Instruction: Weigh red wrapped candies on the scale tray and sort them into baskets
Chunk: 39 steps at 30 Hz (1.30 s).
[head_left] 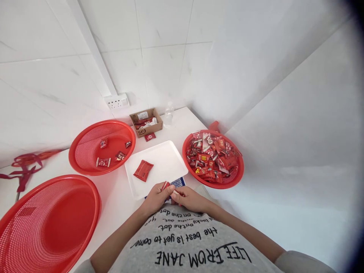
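Observation:
My left hand (156,198) and my right hand (190,198) meet close to my body at the table's near edge, both pinched on one small red packet (165,185). Just beyond them lies a white tray (167,157) with a larger red packet (143,170) on it. A blue and white card (178,182) pokes out from under the tray by my hands. To the right stands a red basket (238,176) piled with several red snack packets (212,157).
A red basket (85,146) with a few small packets sits at the left rear, and another red basket (51,220) holds nothing at the near left. A cardboard box (146,122), a loose red packet (149,136) and a clear bottle (168,113) stand by the wall. Red ribbon (24,167) lies far left.

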{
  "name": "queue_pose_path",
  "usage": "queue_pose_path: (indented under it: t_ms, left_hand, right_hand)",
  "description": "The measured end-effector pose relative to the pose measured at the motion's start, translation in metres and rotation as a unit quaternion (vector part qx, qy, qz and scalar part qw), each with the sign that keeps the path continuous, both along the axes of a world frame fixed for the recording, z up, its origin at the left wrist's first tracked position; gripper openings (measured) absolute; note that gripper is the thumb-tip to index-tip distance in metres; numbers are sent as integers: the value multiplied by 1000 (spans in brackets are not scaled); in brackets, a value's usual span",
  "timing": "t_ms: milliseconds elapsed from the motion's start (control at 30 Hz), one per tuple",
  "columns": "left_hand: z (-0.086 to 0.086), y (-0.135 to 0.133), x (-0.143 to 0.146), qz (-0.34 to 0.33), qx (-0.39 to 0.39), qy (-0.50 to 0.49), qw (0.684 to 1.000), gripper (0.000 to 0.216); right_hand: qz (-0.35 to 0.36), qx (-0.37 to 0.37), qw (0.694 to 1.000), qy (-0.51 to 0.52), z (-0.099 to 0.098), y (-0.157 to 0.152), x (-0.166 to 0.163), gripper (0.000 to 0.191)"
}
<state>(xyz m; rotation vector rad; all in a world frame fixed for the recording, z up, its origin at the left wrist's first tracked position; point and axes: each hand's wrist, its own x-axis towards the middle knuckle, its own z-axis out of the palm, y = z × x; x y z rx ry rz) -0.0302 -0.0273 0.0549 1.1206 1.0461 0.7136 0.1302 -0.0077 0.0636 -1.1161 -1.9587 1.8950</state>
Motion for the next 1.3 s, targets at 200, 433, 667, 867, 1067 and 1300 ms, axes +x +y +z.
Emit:
queue_pose_path:
  t_ms: [200, 433, 667, 867, 1067, 1300]
  left_hand:
    - [-10, -1, -2, 12, -9, -5, 1000, 42]
    - [-9, -3, -6, 14, 1, 16, 1000, 47]
    - [-9, -9, -7, 57, -31, -3, 998, 45]
    - [-8, -8, -7, 71, -37, -10, 997, 45]
    - [-16, -7, -5, 81, -9, 4, 997, 45]
    - [-12, -7, -1, 49, -1, -11, 999, 43]
  right_hand:
    - [-29, -8, 999, 12, -5, -6, -1, 60]
    - [-42, 4, 999, 1, -4, -10, -6, 62]
    - [-14, 25, 1000, 3, -3, -10, -9, 55]
    - [-23, 14, 999, 19, -6, -11, -8, 56]
    - [-61, 9, 998, 19, -5, -12, -7, 58]
    - [-90, -35, 995, 32, -3, -11, -6, 61]
